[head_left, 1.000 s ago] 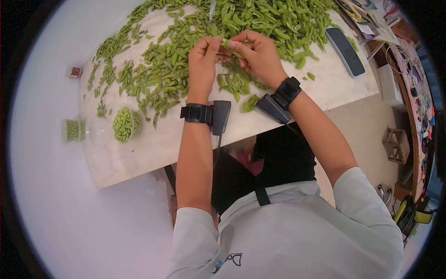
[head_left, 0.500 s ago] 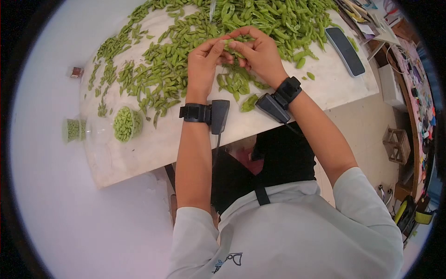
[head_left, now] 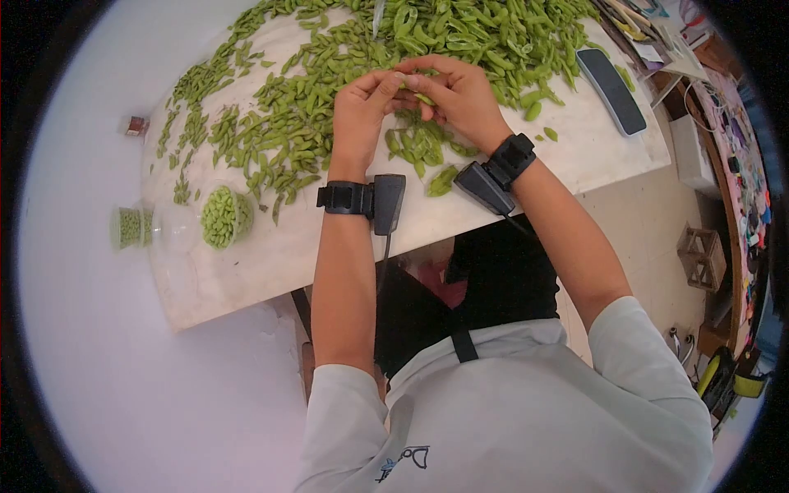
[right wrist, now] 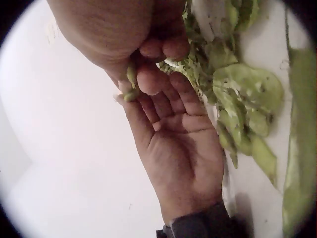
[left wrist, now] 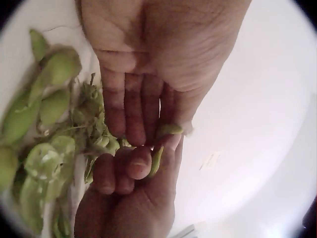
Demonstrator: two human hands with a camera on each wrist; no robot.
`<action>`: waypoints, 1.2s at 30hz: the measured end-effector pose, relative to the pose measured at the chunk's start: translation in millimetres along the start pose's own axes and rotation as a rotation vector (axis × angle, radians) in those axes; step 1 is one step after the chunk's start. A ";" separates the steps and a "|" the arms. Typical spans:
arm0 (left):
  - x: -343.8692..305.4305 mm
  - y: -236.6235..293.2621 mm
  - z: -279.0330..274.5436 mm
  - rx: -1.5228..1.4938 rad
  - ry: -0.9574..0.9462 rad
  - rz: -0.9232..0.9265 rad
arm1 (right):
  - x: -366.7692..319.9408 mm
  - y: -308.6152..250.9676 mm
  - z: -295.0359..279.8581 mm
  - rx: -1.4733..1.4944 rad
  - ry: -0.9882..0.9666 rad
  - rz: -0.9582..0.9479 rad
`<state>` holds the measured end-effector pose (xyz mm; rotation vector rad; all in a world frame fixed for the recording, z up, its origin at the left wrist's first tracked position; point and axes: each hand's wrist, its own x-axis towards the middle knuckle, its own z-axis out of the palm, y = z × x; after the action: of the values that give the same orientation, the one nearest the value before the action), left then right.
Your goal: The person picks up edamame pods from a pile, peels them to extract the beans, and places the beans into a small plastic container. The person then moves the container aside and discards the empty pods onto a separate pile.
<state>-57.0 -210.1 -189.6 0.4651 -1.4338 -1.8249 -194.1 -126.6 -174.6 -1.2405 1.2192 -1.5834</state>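
Observation:
Over the table, my left hand [head_left: 358, 115] and right hand [head_left: 467, 100] meet at their fingertips around a small green soybean pod [head_left: 424, 99]. In the left wrist view, one end of the pod [left wrist: 169, 130] lies against the left thumb and index finger. The other end sticks out beside the curled fingers of the right hand [left wrist: 133, 198]. Seen from the right wrist, the left hand [right wrist: 183, 153] has its palm turned up and its thumb at the pod [right wrist: 131, 95]. The fingers partly hide the pod's middle.
Loose soybean pods [head_left: 288, 123] spread over the table [head_left: 329, 263]; opened hulls [head_left: 493, 37] heap up behind the hands. A clear tub of shelled beans [head_left: 223, 218] stands at the left, and a phone [head_left: 611, 92] lies at the right.
The right index finger arched up half a second ago and has since come down. The fingertips have closed in on each other, and a pod end now shows below the right thumb.

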 end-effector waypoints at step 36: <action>0.0 1.1 0.1 -0.023 0.057 -0.003 | 3.5 14.3 -3.8 -0.058 -0.030 -0.040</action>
<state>-56.7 -210.2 -188.5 0.5045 -1.3727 -1.8143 -198.4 -132.6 -188.0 -1.3283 1.2364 -1.5617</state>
